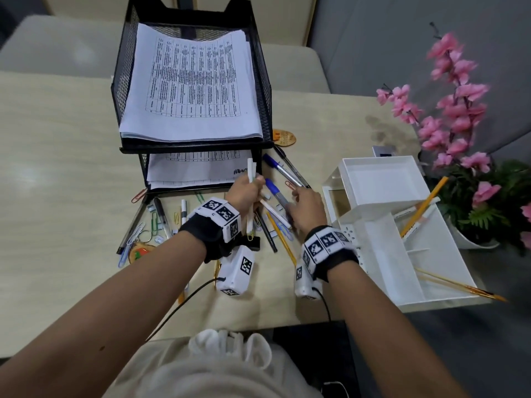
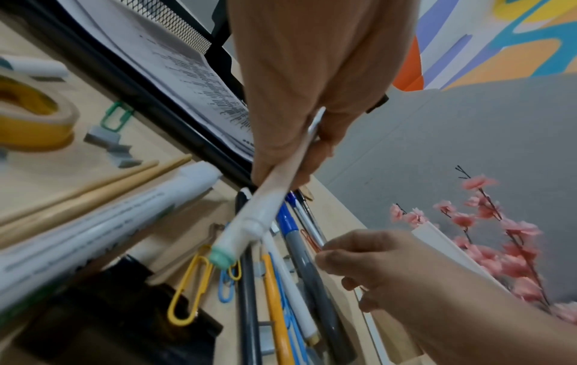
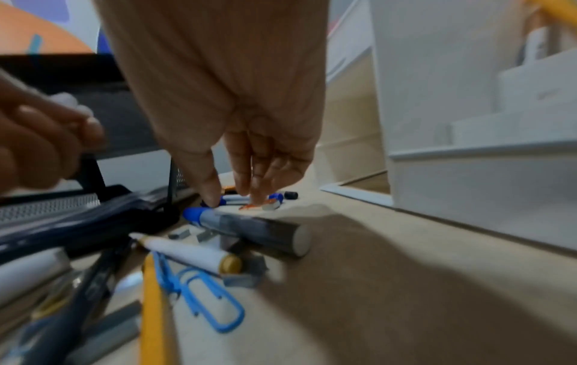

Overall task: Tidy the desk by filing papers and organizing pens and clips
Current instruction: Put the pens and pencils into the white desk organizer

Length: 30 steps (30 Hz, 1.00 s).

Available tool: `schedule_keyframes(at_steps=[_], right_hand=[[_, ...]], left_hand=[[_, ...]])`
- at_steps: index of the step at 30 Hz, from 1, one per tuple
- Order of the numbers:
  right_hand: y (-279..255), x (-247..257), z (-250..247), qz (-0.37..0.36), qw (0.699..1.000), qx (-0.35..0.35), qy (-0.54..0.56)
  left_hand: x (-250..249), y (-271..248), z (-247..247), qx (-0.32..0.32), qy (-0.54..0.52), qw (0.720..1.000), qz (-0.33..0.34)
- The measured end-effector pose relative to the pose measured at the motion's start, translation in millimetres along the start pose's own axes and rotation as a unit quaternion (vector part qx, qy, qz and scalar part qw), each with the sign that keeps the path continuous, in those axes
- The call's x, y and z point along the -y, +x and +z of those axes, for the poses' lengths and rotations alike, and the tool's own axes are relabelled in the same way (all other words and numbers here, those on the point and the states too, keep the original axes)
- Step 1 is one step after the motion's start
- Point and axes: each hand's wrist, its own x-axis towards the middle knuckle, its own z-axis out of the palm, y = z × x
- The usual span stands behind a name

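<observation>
My left hand (image 1: 250, 187) grips white pens (image 1: 250, 170) upright in front of the black mesh paper tray (image 1: 125, 81); the left wrist view shows one white pen (image 2: 265, 205) with a green end in its fingers. My right hand (image 1: 297, 194) reaches down with straight fingers to the desk. Its fingertips (image 3: 256, 197) touch an orange paper clip (image 3: 248, 207) beside a clear pen with a blue cap (image 1: 283, 170). A grey marker with a blue cap (image 1: 275, 193) lies just left of that hand. Printed papers (image 1: 192, 81) fill both tray levels.
A white desk organizer (image 1: 376, 179) stands to the right, with pencils (image 1: 422, 208) and brushes in its lower part. More pens (image 1: 161, 214), coloured paper clips (image 1: 155, 224) and staples lie scattered on the left. Pink flowers (image 1: 459, 110) stand at the far right.
</observation>
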Motion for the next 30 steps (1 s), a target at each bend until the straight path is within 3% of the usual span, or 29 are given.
schedule_keyframes(at_steps=[3, 6, 8, 10, 13, 16, 19, 25, 30], right_hand=[[-0.4, 0.7, 3.3, -0.01, 0.997, 0.026, -0.074], [-16.8, -6.3, -9.2, -0.027, 0.999, -0.016, -0.011], [-34.1, -12.9, -29.9, -0.024, 0.993, -0.091, 0.068], [-54.3, -22.4, -58.2, 0.003, 0.969, -0.205, 0.137], [-77.2, -43.9, -102.0, 0.053, 0.907, -0.36, 0.211], [-89.0, -67.8, -134.8, 0.057, 0.871, -0.42, 0.248], [-92.3, -90.3, -149.8, 0.07, 0.886, -0.4, 0.224], [-79.2, -134.4, -143.3, 0.105, 0.953, -0.261, 0.11], [-70.0, -146.6, -130.2, 0.067, 0.974, -0.214, 0.005]], left_hand=[[-2.7, -3.6, 2.7, 0.009, 0.047, 0.999, 0.004], [-15.1, -12.1, 17.9, 0.032, 0.175, 0.983, 0.047], [-28.8, -20.5, 34.3, 0.051, 0.281, 0.953, 0.104], [-43.6, -27.3, 54.9, 0.091, 0.32, 0.931, 0.148], [-60.5, -33.2, 92.5, 0.163, 0.293, 0.928, 0.164], [-70.2, -41.6, 134.6, 0.191, 0.261, 0.925, 0.199], [-72.7, -43.1, 171.5, 0.184, 0.258, 0.917, 0.242], [-57.0, -30.7, 229.6, 0.177, 0.427, 0.848, 0.258], [-58.8, -33.0, 247.1, 0.17, 0.499, 0.808, 0.263]])
